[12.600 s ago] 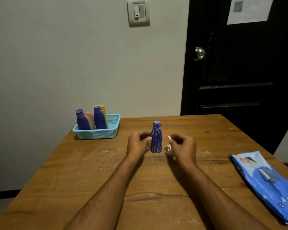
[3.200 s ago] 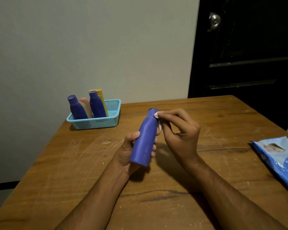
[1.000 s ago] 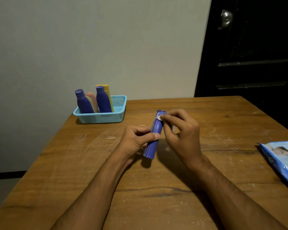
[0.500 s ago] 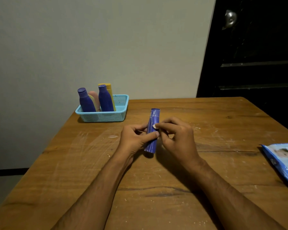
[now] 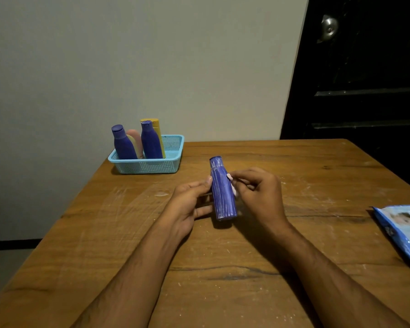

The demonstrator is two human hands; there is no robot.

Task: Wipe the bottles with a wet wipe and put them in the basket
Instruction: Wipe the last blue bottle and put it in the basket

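1. The left hand holds the blue bottle from its left side: the thumb tip presses the upper body and the fingers curl round behind and below it.
2. The right hand has its fingers bunched together, pinching a small white wet wipe against the bottle's right side.
3. The bottle stands nearly upright, cap away from the person, its base just over the table; whether it touches the wood I cannot tell. Pale streaks run down its body.
4. The light blue basket sits at the far left corner of the table, close to the wall. Two blue bottles, a pink one and a yellow one stand in its left part; its right part is free.
5. Between the hands and the basket lies bare wood.
6. A blue wipes pack lies at the right edge, well apart from the hands.
7. A dark door stands behind the table's far right.
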